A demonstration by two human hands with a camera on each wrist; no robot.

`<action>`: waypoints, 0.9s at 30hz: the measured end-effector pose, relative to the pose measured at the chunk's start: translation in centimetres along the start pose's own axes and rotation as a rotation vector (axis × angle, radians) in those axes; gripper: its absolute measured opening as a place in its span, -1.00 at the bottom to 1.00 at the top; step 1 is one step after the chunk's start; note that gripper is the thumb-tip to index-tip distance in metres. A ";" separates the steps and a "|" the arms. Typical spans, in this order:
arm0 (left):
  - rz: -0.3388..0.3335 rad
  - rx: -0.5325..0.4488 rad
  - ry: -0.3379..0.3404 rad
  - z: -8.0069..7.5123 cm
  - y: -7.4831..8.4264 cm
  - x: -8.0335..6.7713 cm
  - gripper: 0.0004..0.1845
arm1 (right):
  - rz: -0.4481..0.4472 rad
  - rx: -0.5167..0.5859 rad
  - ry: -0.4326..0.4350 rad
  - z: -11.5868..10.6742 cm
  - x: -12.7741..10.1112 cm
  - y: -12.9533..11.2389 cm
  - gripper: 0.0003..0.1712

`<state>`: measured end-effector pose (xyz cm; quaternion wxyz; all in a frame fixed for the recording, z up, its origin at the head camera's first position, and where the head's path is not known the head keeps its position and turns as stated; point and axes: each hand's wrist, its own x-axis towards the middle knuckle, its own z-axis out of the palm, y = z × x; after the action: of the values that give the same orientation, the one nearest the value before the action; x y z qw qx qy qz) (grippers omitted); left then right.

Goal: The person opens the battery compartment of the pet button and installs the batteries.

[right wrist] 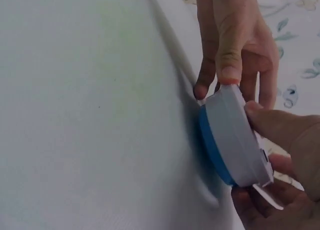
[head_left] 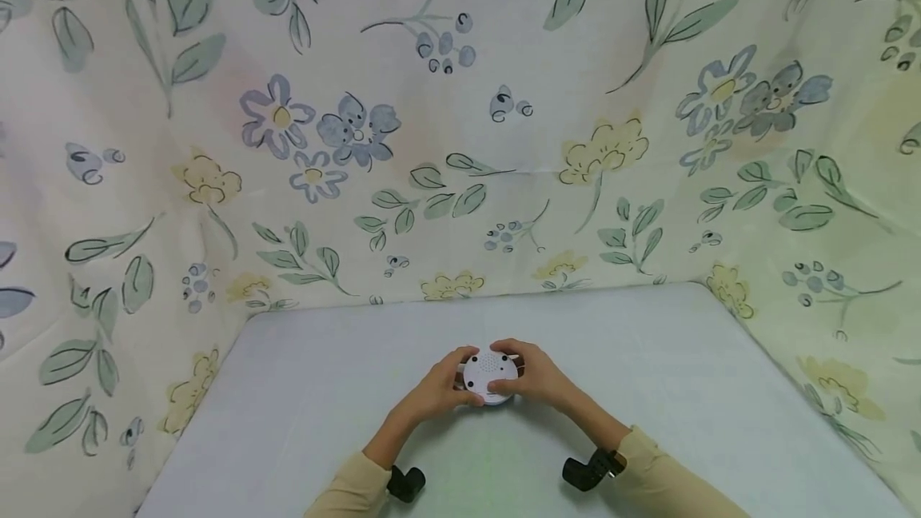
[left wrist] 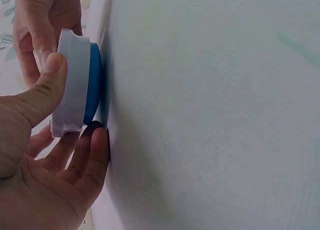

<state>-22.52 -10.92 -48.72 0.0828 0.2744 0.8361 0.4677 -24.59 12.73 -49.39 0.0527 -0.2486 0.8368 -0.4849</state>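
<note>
Both hands are wrapped around a small round white gadget (head_left: 491,375) with a blue base, sitting on the pale worktop (head_left: 647,390) near the middle; left hand (head_left: 440,390) grips its left edge, right hand (head_left: 536,378) grips the right, floral cloth (head_left: 460,118) behind

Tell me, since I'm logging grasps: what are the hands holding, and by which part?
Both hands grip one round white device with a blue base by its rim: left hand and right hand on opposite sides, as it rests on the table.
</note>
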 end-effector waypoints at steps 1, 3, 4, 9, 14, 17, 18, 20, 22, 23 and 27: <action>-0.003 -0.003 -0.002 0.0 0.0 0.0 -0.19 | -0.010 -0.002 -0.016 -0.1 -0.1 0.1 -0.27; -0.006 -0.003 -0.001 0.0 0.0 0.0 -0.20 | -0.018 0.006 -0.048 -0.3 -0.2 0.2 -0.23; -0.010 -0.004 -0.001 0.0 0.0 0.0 -0.21 | -0.024 0.022 -0.066 -0.4 -0.3 0.3 -0.20; -0.027 -0.019 -0.004 -0.2 0.2 -0.2 -0.21 | -0.059 0.052 -0.142 -1.0 -0.6 0.6 -0.02; -0.033 -0.030 -0.003 -0.2 0.1 -0.3 -0.21 | -0.057 0.032 -0.168 -1.2 -0.6 0.7 0.04; -0.043 -0.033 0.001 -0.1 0.1 -0.4 -0.21 | -0.053 0.034 -0.161 -1.3 -0.7 0.6 0.03; -0.046 -0.038 0.002 -0.1 0.1 -0.4 -0.21 | -0.055 0.037 -0.155 -1.3 -0.8 0.5 0.03; -0.048 -0.058 0.007 -0.1 0.1 -0.4 -0.21 | -0.054 0.038 -0.143 -1.3 -0.8 0.4 0.02; -0.042 -0.078 0.016 -0.1 0.2 -0.3 -0.21 | -0.056 0.037 -0.130 -1.3 -0.9 0.3 0.02; -0.039 -0.088 0.021 0.0 0.2 -0.3 -0.21 | -0.054 0.034 -0.125 -1.3 -0.9 0.3 0.02; -0.027 -0.109 0.044 0.0 0.2 -0.4 -0.21 | -0.056 0.017 -0.110 -1.1 -0.9 0.2 0.03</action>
<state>-22.13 -11.04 -48.64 0.0855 0.2478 0.8148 0.5172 -24.24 14.06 -49.08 0.0871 -0.2977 0.8212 -0.4790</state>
